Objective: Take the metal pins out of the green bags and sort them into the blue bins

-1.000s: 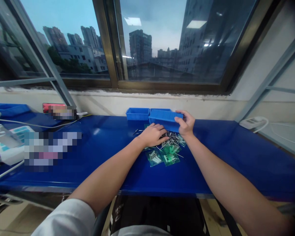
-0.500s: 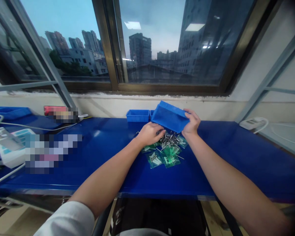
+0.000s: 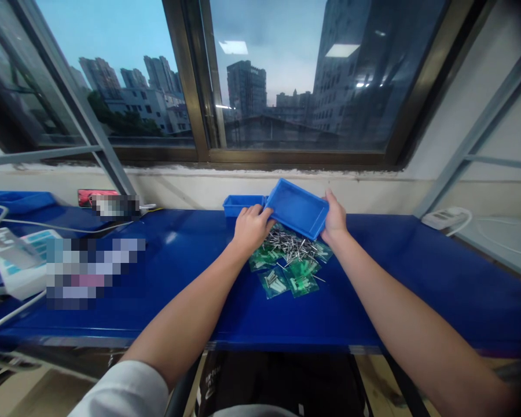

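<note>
A blue plastic bin (image 3: 298, 208) is held tilted above the table, its bottom or inside turned toward me. My left hand (image 3: 252, 230) grips its lower left corner, thumb against the edge. Around the right end of the same bin, my right hand (image 3: 335, 217) is closed with the thumb up. Beneath it lies a heap of thin metal pins, perhaps rivets or screws (image 3: 293, 246), spread over several small clear-green bags. One bag (image 3: 274, 282) near the front holds short pale and metal pieces; another bag (image 3: 303, 284) lies to its right.
Another blue bin (image 3: 244, 201) stands behind my left hand by the wall. On the blue table (image 3: 178, 278) at left are a white device with teal keys (image 3: 15, 263), cables and a red-edged item (image 3: 93, 198). A white power strip (image 3: 445, 217) lies at right.
The bin has turned so that its broad face shows more toward me. My left hand has moved slightly left and up, onto the bin's corner, uncovering more of the pins.
</note>
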The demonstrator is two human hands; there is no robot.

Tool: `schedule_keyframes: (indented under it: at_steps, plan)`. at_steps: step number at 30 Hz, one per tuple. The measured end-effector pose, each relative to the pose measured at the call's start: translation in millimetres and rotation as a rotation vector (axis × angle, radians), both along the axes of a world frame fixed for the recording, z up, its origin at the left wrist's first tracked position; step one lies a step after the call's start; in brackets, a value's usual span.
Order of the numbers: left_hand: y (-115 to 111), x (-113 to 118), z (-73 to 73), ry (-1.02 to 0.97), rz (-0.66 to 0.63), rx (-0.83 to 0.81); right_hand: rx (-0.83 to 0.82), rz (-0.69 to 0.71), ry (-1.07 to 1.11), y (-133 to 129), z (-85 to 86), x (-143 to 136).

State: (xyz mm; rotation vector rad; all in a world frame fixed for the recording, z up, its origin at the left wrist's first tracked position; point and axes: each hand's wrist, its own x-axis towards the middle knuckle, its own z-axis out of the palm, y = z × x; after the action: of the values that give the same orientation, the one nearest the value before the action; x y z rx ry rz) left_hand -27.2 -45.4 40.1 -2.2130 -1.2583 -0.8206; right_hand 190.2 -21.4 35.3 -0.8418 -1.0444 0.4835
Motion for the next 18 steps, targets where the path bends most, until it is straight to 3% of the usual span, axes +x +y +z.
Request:
schedule_keyframes:
  at_steps: [3, 6, 9, 14, 18]
  plan:
    - [0.3, 0.0, -0.3, -0.027, 0.011, -0.011, 0.023, -0.216, -0.129, -17.1, 7.2, -4.3]
    - [0.9, -0.3, -1.3, -0.073, 0.036, 0.018, 0.12, -0.195, -0.56, -35.7, 11.9, -13.2]
    - [2.3, -2.3, -2.5, -0.107, 0.046, 0.054, 0.156, -0.186, -0.827, -43.0, 9.0, -23.1]
    - [3.3, -1.7, -3.7, -0.19, -0.086, 0.058, 0.153, -0.293, -0.888, -30.8, -0.1, -21.4]
    - [8.0, 0.2, -7.6, -0.368, -0.219, 0.007, 0.091, -0.462, -0.772, -14.3, -1.9, 8.4]
